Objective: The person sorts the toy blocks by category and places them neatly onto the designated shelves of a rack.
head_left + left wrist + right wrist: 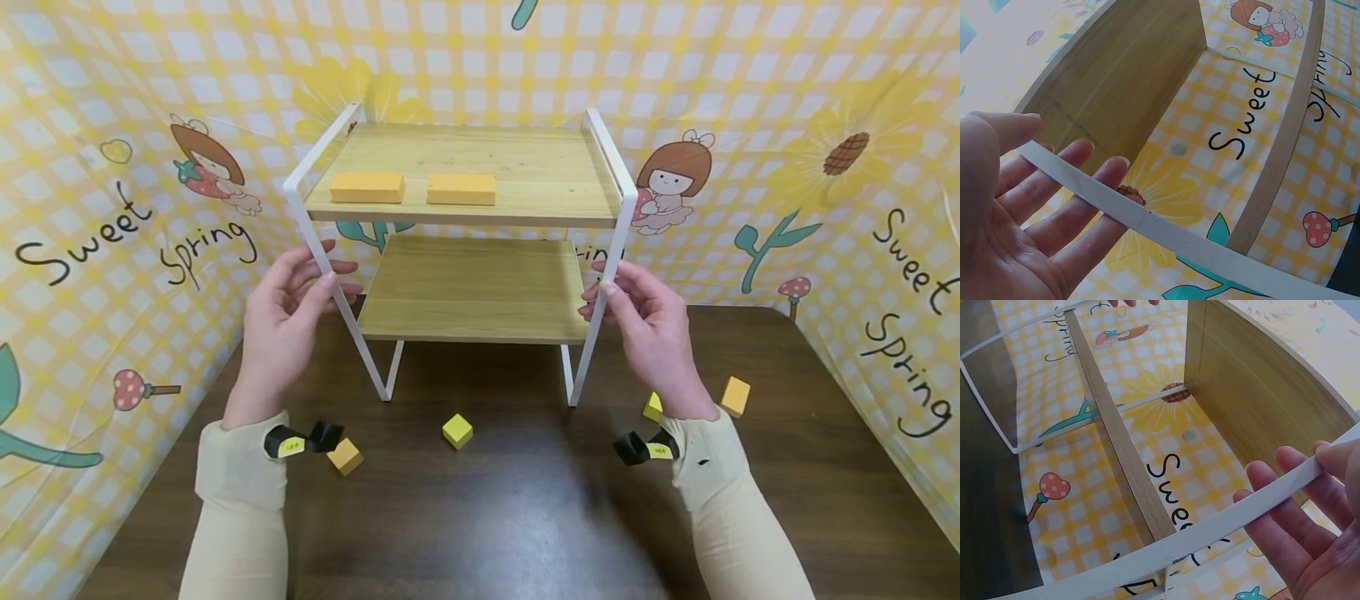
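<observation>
A two-tier shelf rack with a white frame (618, 242) and wooden boards stands upright in the middle of the head view. My left hand (285, 312) holds its left front post, thumb in front and fingers reaching behind. The right front post is held the same way by my right hand (648, 321). Both wrist views show a white post (1104, 194) crossing between thumb and fingers. On the upper board (480, 154) lie two orange blocks, one at the left (367, 188) and another (461, 190) beside it, both along the front edge. The lower board (472, 287) is bare.
On the dark wooden table (480, 533), a yellow cube (457, 431) lies before the rack and an orange block (346, 457) by my left wrist. A yellow block (652, 406), partly hidden, and an orange block (736, 397) lie near my right wrist. Checked cloth (480, 75) surrounds the table.
</observation>
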The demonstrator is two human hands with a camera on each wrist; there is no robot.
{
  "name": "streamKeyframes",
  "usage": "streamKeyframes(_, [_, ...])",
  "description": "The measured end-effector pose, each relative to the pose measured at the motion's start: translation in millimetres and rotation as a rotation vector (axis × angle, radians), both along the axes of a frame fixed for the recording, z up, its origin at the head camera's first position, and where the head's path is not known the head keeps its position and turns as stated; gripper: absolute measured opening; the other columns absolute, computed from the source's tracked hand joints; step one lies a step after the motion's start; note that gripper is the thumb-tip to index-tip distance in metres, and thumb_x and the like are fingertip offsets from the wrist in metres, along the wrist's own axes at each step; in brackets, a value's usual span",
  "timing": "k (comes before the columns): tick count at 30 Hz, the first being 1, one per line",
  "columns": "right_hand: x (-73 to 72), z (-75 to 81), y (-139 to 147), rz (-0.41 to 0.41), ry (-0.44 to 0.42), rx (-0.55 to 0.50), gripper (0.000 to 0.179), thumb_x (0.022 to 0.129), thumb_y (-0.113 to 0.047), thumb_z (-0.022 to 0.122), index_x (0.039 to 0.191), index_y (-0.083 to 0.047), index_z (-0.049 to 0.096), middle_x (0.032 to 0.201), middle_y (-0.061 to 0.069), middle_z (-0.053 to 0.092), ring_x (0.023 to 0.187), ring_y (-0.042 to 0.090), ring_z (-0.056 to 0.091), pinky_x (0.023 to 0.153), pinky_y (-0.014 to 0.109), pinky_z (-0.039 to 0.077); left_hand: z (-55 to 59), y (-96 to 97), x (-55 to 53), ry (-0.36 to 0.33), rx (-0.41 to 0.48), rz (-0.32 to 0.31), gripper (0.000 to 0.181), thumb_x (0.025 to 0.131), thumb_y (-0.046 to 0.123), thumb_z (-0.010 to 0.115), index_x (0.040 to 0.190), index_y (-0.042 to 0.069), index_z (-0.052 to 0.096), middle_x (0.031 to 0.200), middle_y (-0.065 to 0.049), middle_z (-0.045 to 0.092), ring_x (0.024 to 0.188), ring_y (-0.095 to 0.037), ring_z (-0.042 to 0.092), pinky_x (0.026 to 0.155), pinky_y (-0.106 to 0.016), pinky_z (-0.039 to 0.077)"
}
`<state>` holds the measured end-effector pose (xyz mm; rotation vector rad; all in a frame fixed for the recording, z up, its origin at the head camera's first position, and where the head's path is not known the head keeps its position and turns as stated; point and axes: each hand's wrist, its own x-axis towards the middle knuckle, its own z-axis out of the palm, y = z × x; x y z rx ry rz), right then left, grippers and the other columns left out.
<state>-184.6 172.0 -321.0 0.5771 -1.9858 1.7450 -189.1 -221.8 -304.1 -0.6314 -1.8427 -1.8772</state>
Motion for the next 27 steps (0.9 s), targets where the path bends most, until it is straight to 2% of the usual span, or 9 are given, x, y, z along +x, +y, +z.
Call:
streamKeyframes(8, [2.7, 1.0, -0.5, -0.019, -0.027, 0.021, 0.024, 0.106, -0.008, 0.057, 0.125, 0.002, 0.067, 0.100, 0.014, 0.073, 0.083, 0.024, 0.074, 0.079, 0.033, 0.063, 2.4, -7.4, -5.3, 0.002, -0.044, -0.022, 0.031, 0.104, 0.009, 0.060, 0.131, -0.006, 0.061, 0.107, -0.018, 0.072, 0.086, -0.025, 0.073, 0.076, -0.028, 0.062])
streamKeyframes(13, [4.4, 0.3, 1.6, -0.051, -0.054, 0.041, 0.025, 0.104, -0.014, 0.062, 0.125, 0.000, 0.068, 0.107, 0.013, 0.074, 0.096, 0.024, 0.072, 0.088, 0.029, 0.059, 3.5, -8.1, -7.4, -0.001, -0.037, -0.047, 0.029, 0.104, 0.008, 0.060, 0.128, -0.007, 0.062, 0.106, -0.020, 0.072, 0.085, -0.026, 0.074, 0.076, -0.032, 0.063])
streamKeyframes(16, [6.0, -1.1, 4.3, -0.077, -0.073, 0.047, 0.026, 0.103, -0.017, 0.064, 0.123, -0.001, 0.068, 0.107, 0.011, 0.074, 0.100, 0.022, 0.071, 0.090, 0.027, 0.058, 3.8, -7.6, -8.4, 0.000, -0.040, -0.041, 0.027, 0.103, 0.008, 0.060, 0.125, -0.007, 0.063, 0.105, -0.021, 0.072, 0.084, -0.025, 0.074, 0.075, -0.032, 0.063])
streamKeyframes(21, [8.1, -3.8, 11.2, -0.120, -0.080, 0.049, 0.026, 0.104, -0.019, 0.063, 0.119, 0.001, 0.070, 0.105, 0.005, 0.073, 0.095, 0.022, 0.069, 0.089, 0.027, 0.057, 3.9, -6.9, -9.1, -0.004, -0.046, -0.015, 0.024, 0.102, 0.008, 0.063, 0.123, -0.004, 0.065, 0.102, -0.019, 0.073, 0.082, -0.024, 0.075, 0.073, -0.031, 0.063])
streamKeyframes(27, [9.6, -9.0, 21.8, -0.135, -0.090, 0.051, 0.029, 0.105, -0.022, 0.062, 0.117, 0.002, 0.071, 0.104, 0.012, 0.073, 0.096, 0.023, 0.070, 0.090, 0.027, 0.057, 4.3, -5.9, -9.4, -0.011, -0.035, -0.006, 0.027, 0.101, 0.006, 0.065, 0.123, -0.009, 0.063, 0.101, -0.016, 0.074, 0.082, -0.025, 0.075, 0.073, -0.032, 0.063])
